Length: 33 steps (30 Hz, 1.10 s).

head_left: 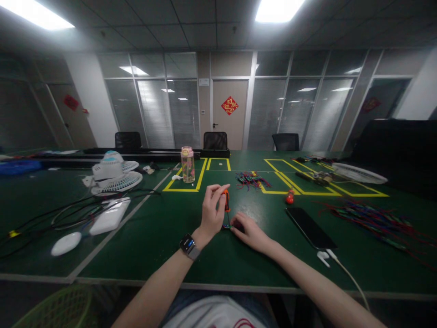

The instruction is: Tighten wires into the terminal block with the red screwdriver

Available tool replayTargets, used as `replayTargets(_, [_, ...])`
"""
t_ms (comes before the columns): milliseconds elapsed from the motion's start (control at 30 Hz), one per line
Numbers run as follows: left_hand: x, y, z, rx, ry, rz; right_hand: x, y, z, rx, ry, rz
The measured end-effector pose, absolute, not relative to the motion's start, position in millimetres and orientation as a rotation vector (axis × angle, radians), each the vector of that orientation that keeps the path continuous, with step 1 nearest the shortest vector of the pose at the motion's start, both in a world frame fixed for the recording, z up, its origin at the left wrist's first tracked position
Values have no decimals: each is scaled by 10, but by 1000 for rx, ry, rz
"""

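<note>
My left hand (213, 209), with a watch on its wrist, grips the orange and black handle of a screwdriver (226, 202). The screwdriver stands upright, and its thin shaft points down at a small green terminal piece (226, 226) on the table. Low beside the tip, my right hand (249, 231) rests on the table with its thumb and fingers closed at the right end of that small piece. Fingers cover part of the piece, so its exact form cannot be made out.
Wired parts form a bundle (252, 180) ahead and a larger pile (372, 221) at right. A black phone (310, 228), earphones (323, 258) and a red bottle-shaped item (290, 197) lie right of my hands. A drink bottle (187, 165), white fan (116, 175) and cables stand left.
</note>
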State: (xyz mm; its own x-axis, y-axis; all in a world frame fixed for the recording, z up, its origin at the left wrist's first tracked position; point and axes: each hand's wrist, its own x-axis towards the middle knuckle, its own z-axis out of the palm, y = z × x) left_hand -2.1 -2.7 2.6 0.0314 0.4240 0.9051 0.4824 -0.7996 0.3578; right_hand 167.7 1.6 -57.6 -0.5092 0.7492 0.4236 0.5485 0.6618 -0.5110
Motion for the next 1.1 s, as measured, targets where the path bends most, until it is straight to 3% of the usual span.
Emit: replayTargets(1100, [-38, -29, 33, -2263, -948, -1976, 1668, 5, -563, -1010, -2247, 427])
